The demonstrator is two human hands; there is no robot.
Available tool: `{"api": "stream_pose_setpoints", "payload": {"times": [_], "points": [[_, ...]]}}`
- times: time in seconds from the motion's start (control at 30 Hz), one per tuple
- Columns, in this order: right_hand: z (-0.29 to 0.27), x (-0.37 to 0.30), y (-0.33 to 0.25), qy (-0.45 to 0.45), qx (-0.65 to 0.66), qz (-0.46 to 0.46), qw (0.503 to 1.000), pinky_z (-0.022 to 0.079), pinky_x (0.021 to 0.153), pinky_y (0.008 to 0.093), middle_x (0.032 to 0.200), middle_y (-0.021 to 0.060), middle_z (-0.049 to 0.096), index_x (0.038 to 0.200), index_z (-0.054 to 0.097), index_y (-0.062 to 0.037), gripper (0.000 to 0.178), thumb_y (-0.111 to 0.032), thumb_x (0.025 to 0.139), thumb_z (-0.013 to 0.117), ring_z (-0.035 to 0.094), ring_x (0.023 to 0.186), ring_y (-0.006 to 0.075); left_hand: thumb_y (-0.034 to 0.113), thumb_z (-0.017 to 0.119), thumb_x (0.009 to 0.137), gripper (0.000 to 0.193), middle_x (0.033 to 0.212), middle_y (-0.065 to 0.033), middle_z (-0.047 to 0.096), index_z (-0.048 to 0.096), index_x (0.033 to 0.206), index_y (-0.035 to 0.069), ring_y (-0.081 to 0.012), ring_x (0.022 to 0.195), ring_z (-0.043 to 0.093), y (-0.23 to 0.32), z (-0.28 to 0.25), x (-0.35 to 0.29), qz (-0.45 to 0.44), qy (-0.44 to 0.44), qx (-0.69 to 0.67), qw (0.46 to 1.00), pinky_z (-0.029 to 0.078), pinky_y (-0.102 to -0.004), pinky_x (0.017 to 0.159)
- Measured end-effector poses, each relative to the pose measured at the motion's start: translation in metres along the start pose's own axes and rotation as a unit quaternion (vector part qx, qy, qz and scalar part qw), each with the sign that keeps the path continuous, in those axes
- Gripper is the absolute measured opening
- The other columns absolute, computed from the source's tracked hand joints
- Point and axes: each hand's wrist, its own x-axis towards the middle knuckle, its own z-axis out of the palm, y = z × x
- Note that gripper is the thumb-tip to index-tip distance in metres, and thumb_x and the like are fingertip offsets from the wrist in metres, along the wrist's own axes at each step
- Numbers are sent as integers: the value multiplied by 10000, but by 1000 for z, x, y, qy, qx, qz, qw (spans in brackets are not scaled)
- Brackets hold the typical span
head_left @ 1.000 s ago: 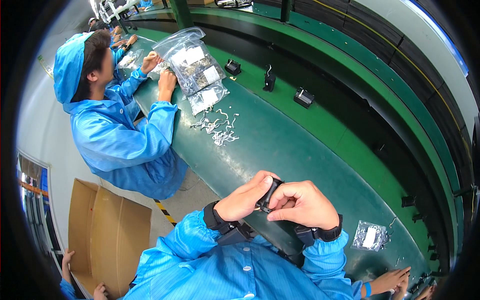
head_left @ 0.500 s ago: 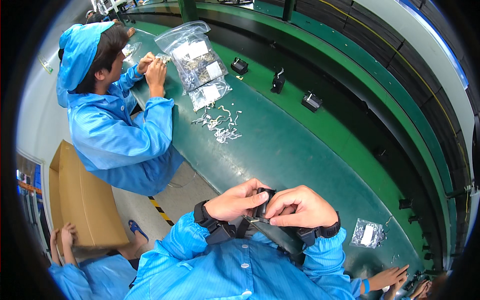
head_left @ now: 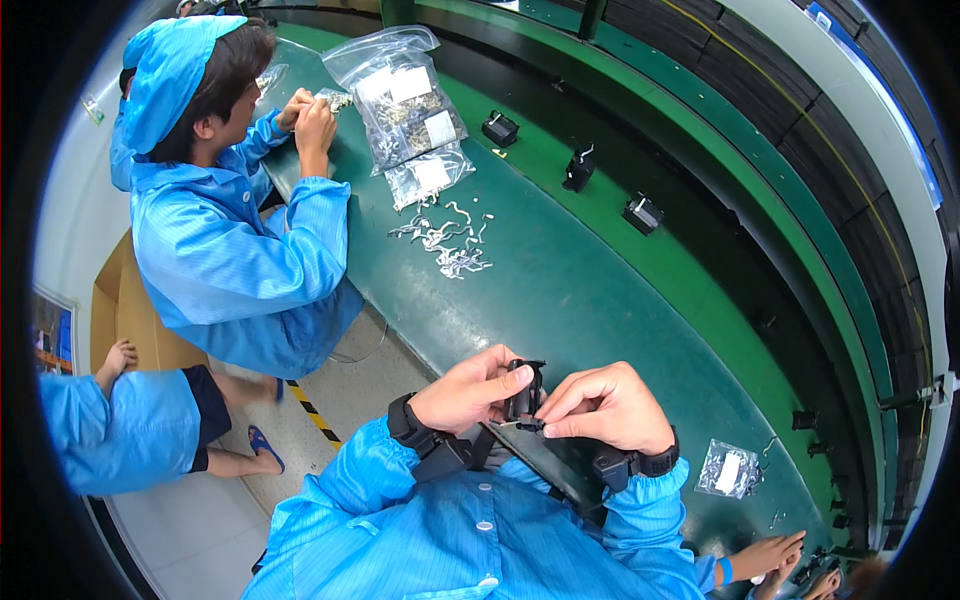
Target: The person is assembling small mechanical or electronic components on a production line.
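Note:
Just in front of my chest, over the table's near edge, my left hand (head_left: 474, 390) grips a small black boxy part (head_left: 524, 388) between thumb and fingers. Close on its right, my right hand (head_left: 612, 408) pinches a short thin dark piece (head_left: 528, 426) at the lower end of that part. A pale tip shows on this piece; its kind is too small to make out. Both wrists carry black straps with dark box-shaped units. My palms hide some of the black part.
Ahead on the green table (head_left: 560, 300) lie loose white wire pieces (head_left: 450, 240) and clear bags of small parts (head_left: 405, 110). Black boxy units (head_left: 643, 212) stand along the far strip. A small bag (head_left: 730, 470) lies at right. A co-worker (head_left: 235, 240) sits at left; another's hand (head_left: 765, 556) is lower right.
My right hand has drawn slightly away from the black part, keeping its pinch. At the left, a person in blue has moved further into view. The whole view has shifted a little.

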Motion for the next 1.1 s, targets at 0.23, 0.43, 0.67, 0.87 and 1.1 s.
{"api": "stream_pose_setpoints", "payload": {"times": [0.23, 0.43, 0.67, 0.87, 1.1], "points": [[8, -2, -6, 70, -27, 51, 996, 580, 744, 278, 886, 98, 786, 927, 789, 3, 117, 16, 813, 810, 738, 808, 139, 359, 580, 1066, 344, 1075, -78, 656, 508, 1235, 68, -148, 946, 682, 3, 1, 7, -14, 43, 7, 999, 594, -325, 754], [12, -2, -8, 143, -36, 63, 987, 587, 730, 278, 858, 99, 789, 885, 781, 2, 75, 2, 816, 812, 755, 817, 142, 486, 602, 1032, 389, 1035, -12, 673, 534, 1178, 132, -117, 901, 656, 11, 10, 9, -14, 64, -13, 998, 543, -323, 772], [13, -2, -10, 142, -81, 2, 987, 595, 726, 284, 888, 119, 792, 916, 782, -7, 108, -18, 816, 820, 769, 819, 170, 494, 571, 1041, 419, 1080, -50, 681, 540, 1202, 108, -162, 925, 682, 17, 10, 8, -26, 51, -37, 998, 580, -359, 764], [15, -3, -15, 165, -32, -31, 985, 609, 762, 293, 972, 134, 790, 978, 782, 15, 146, 25, 832, 789, 772, 844, 193, 497, 562, 1046, 400, 1057, -48, 687, 546, 1189, 124, -147, 903, 667, 27, 14, 2, -16, 49, -61, 997, 570, -352, 746], [17, 2, -1, 136, -33, -140, 980, 611, 804, 299, 1048, 163, 776, 1030, 786, 8, 194, 71, 850, 749, 765, 937, 215, 494, 545, 1052, 407, 1071, -62, 695, 543, 1209, 118, -158, 929, 680, 28, 16, 0, 6, 45, -88, 995, 575, -360, 783]]}}
